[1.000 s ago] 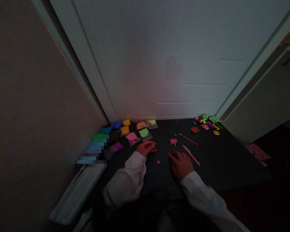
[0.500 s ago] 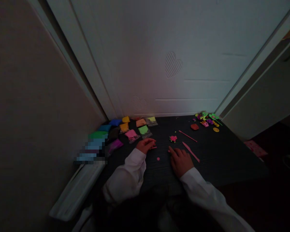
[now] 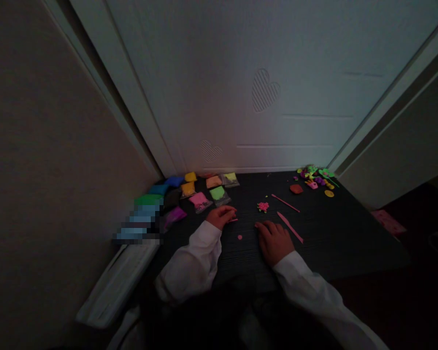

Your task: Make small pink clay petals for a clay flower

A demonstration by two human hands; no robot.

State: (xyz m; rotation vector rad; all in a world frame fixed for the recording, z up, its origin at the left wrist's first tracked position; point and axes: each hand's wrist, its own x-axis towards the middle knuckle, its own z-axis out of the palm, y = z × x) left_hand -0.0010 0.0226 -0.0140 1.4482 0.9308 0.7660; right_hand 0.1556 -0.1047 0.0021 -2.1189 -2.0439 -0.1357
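Note:
My left hand (image 3: 222,217) is closed in a pinch, with a thin pink stick-like piece (image 3: 232,220) showing at its fingertips. To its right my right hand (image 3: 275,242) rests on the dark table, fingers curled and held together; whatever lies under its fingertips is too dim to make out. Between the hands lies a small flat pink clay dot (image 3: 240,237). Just beyond them sits a bumpy pink clay figure (image 3: 263,207) with small greenish bits around it. A pink modelling knife (image 3: 290,227) and a thin pink modelling stick (image 3: 285,203) lie beyond my right hand.
Bags of coloured clay, such as a pink one (image 3: 200,201) and a green one (image 3: 219,194), line the back left. Finished clay pieces (image 3: 316,177) cluster at the back right, near a red lump (image 3: 296,189). A white panel (image 3: 219,97) rises behind the table.
My right hand's index finger, stretched forward before, has drawn in beside the other fingers. My left hand keeps its pinch. The view has shifted slightly.

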